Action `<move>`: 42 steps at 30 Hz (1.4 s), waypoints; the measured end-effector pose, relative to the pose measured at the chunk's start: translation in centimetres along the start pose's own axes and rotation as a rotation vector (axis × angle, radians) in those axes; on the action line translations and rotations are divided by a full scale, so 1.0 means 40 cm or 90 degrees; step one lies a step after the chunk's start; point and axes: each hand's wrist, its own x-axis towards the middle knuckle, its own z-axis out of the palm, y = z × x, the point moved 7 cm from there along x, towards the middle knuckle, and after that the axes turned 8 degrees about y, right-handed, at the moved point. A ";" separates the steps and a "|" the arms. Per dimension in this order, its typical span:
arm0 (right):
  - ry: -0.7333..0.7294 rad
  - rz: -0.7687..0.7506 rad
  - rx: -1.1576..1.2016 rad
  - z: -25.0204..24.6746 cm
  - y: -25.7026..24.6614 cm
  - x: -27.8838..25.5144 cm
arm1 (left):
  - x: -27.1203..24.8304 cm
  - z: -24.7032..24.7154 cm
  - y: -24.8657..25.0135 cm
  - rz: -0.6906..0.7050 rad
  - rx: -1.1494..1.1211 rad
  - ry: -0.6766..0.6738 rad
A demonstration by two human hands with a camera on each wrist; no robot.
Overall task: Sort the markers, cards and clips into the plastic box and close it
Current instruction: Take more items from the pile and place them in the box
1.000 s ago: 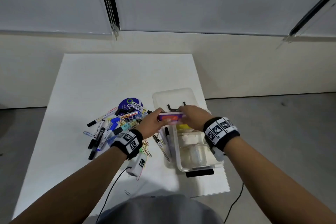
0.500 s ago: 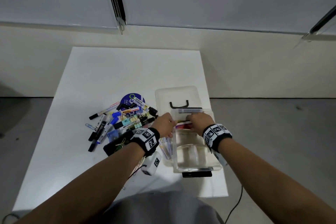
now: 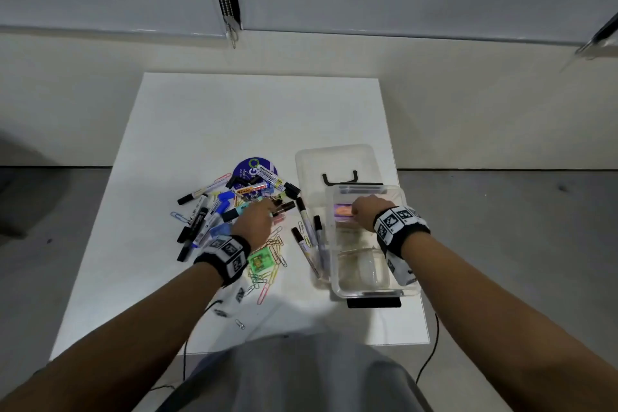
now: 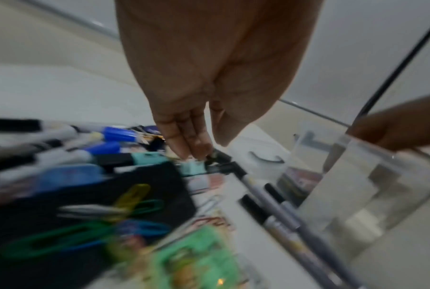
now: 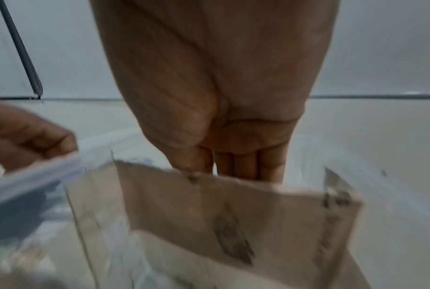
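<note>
Both wrist views are pretty smeared for me, so I can't tell if the right hand (image 3: 366, 212) actually pinches the cards (image 3: 342, 212) inside the plastic box (image 3: 368, 291); its fingertips are hidden behind a cardboard divider (image 5: 233, 215). Left hand (image 3: 255, 222) hangs over the marker pile (image 3: 214, 211) on the surface (image 3: 234, 117), grip relaxed, fingers straight, holding nothing.

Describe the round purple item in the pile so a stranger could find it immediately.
On the white table, left of the clear plastic box, lies a heap of markers and paper clips. At the heap's far edge sits the purple disc: the only round, flat piece, with a green ring printed on it.
</note>
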 end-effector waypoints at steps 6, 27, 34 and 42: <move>0.332 0.014 0.183 -0.133 -0.149 -0.082 | -0.098 -0.047 -0.197 0.019 0.287 -0.023; 0.126 -0.055 0.537 0.054 -0.457 -0.025 | -0.054 -0.132 -0.181 0.097 -0.111 -0.069; 0.181 -0.033 0.539 0.021 -0.454 -0.051 | -0.025 -0.103 -0.159 0.138 -0.069 -0.021; 0.171 -0.027 0.491 0.033 -0.428 -0.078 | -0.037 -0.077 -0.170 0.163 -0.039 -0.085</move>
